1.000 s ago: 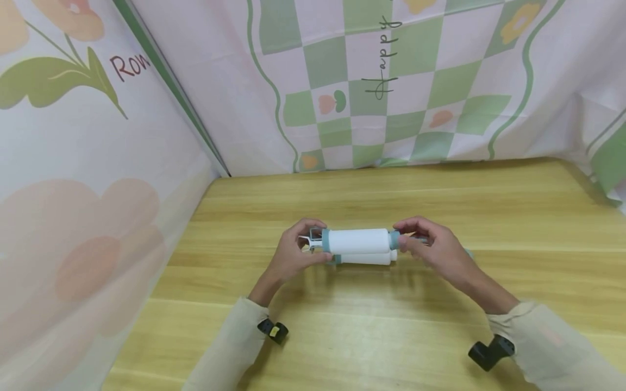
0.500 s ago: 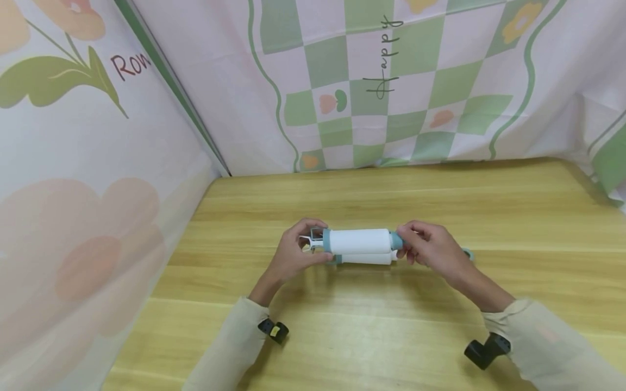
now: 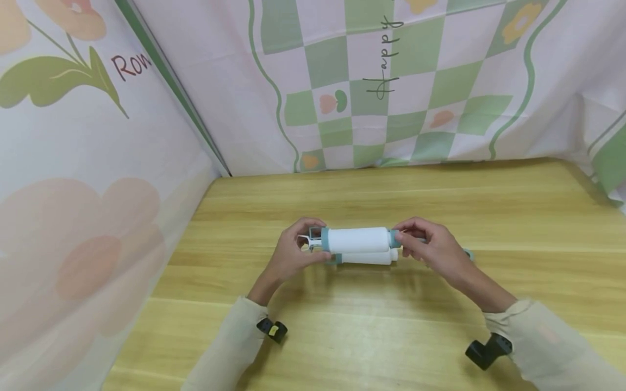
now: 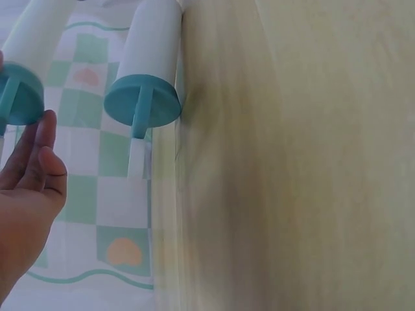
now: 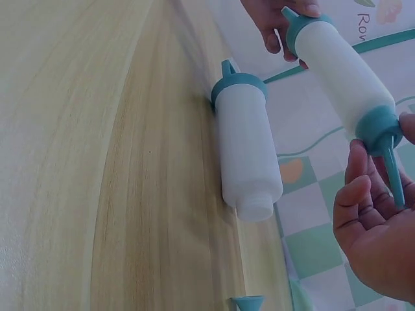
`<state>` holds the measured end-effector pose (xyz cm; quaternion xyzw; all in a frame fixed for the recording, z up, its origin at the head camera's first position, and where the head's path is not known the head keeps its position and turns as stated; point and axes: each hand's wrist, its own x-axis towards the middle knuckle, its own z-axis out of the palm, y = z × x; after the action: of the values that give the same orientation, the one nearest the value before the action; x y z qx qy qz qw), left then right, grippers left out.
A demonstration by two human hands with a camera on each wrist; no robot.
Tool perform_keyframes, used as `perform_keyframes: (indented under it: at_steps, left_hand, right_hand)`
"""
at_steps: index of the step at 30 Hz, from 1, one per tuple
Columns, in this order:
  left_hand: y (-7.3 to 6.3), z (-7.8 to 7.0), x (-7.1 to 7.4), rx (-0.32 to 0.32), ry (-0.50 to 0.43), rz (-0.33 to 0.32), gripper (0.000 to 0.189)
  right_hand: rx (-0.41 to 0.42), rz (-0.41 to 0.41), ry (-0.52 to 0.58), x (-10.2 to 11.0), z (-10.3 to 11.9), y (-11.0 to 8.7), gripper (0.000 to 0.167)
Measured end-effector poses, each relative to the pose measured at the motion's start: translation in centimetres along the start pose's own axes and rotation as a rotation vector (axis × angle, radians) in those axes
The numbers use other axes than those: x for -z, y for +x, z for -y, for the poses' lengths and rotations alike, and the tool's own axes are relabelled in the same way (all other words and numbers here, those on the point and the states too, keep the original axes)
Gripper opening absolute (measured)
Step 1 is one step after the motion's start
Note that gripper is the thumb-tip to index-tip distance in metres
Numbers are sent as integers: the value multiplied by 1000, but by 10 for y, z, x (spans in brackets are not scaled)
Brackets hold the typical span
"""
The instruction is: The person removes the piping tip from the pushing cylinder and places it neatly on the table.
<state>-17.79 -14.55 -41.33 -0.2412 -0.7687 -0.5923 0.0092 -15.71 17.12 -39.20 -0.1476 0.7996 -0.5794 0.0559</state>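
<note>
A white piping syringe (image 3: 358, 240) with teal ends is held level above the table between my two hands. My left hand (image 3: 292, 247) grips its teal collar end, where the plunger handle sticks out to the left. At the other end my right hand (image 3: 432, 243) pinches the teal nozzle (image 5: 379, 129) between thumb and fingers; its narrow tip points toward the palm. Below lies a second white syringe (image 5: 249, 142) with a teal collar, its white neck bare of any nozzle. In the head view, the held one partly hides it.
A loose teal nozzle (image 5: 248, 302) lies on the wooden table (image 3: 367, 326) past the second syringe, mostly behind my right hand in the head view. A patterned cloth (image 3: 367, 81) hangs along the table's back, and another (image 3: 88, 217) stands along the left.
My right fingers have shifted round the nozzle, curling inward half a second ago and now back near their earlier hold. My left hand and the second syringe stay almost where they were.
</note>
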Motion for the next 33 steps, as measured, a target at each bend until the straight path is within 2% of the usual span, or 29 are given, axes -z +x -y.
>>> perform_keyframes:
  at_steps: [15, 33]
  left_hand:
    - [3, 0, 3, 26, 6, -7, 56]
    - [12, 1, 7, 8, -8, 2, 53]
  right_hand:
    - [65, -11, 3, 3, 1, -1, 29]
    - [55, -33, 2, 8, -3, -4, 31]
